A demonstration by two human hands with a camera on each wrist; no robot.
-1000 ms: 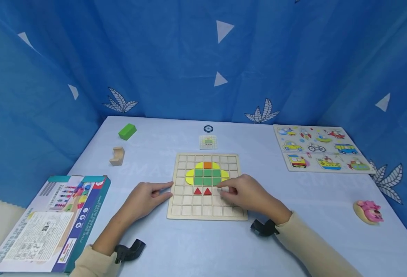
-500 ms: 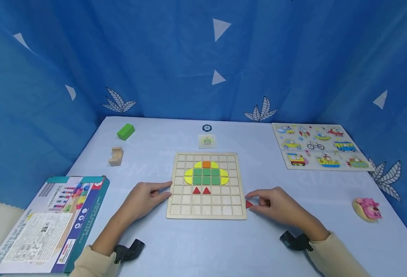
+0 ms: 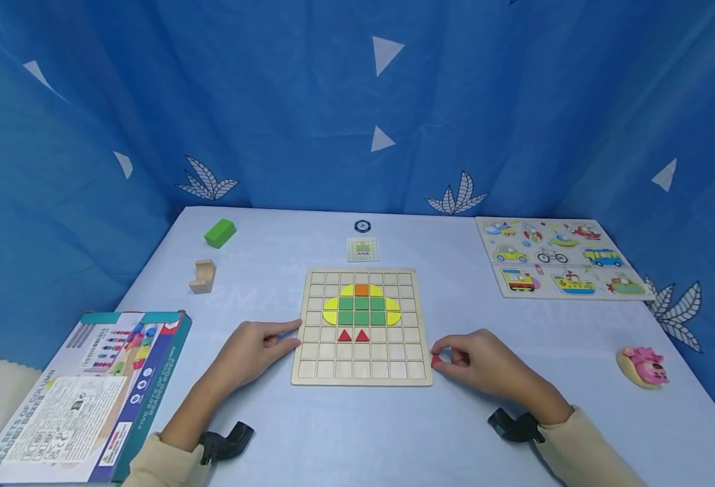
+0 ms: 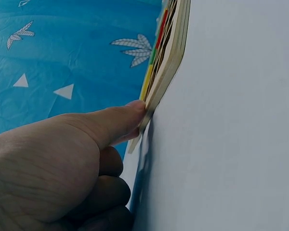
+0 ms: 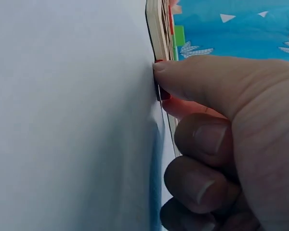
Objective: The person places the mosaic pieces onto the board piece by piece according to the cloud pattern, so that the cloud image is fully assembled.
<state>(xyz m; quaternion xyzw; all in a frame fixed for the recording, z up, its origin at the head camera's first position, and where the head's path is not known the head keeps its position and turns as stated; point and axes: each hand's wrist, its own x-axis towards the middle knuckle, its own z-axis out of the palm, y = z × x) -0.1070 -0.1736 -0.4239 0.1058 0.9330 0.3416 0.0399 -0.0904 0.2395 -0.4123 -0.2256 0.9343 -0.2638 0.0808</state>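
Red triangle piece [image 3: 435, 360] pinched by right hand [image 3: 485, 365] just beside grid board [image 3: 362, 375] right edge; left hand [image 3: 254, 348], fingers straight, touches board's left edge on desk [image 3: 345, 433]

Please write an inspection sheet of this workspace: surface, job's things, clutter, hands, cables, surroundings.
Surface: pale blue table.
Job's things: square wooden grid board with yellow, green, orange tiles and two red triangles; small red piece at its right edge.
Clutter: printed toy box, green block, beige wooden block, vehicle puzzle board, pink toy, small pattern card.
Hands: left hand touches the board's left edge; right hand pinches the red piece.
Cables: nothing seen.
Surroundings: blue patterned curtain.
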